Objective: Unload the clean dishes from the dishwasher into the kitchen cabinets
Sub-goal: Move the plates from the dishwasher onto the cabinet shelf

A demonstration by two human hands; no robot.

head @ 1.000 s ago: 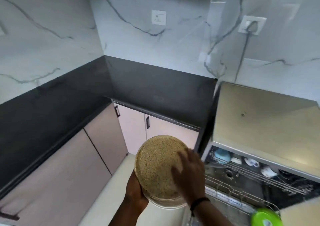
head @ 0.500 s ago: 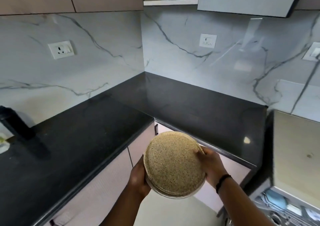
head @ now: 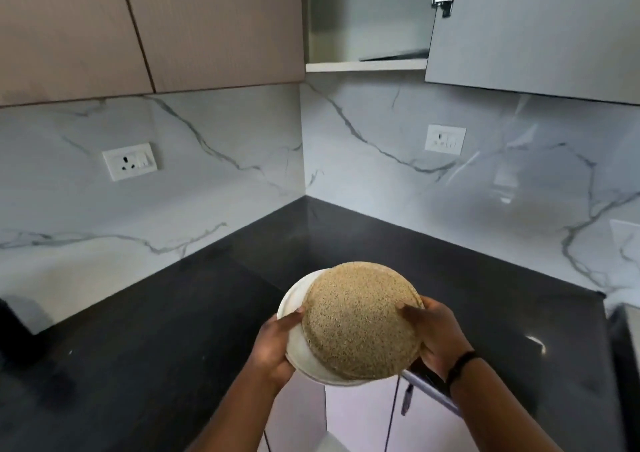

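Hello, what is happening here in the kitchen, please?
A person is holding two stacked plates with both hands above the dark countertop. The left hand grips the white plate underneath, and the right hand grips the speckled brown plate on top, which sits shifted to the right. Above, the upper cabinet stands open with its door swung out, so the plates probably go there next.

A black L-shaped worktop [head: 207,313] meets white marble-veined wall panels [head: 381,174]. Each wall carries a white socket: one left [head: 130,161], one right [head: 445,139].
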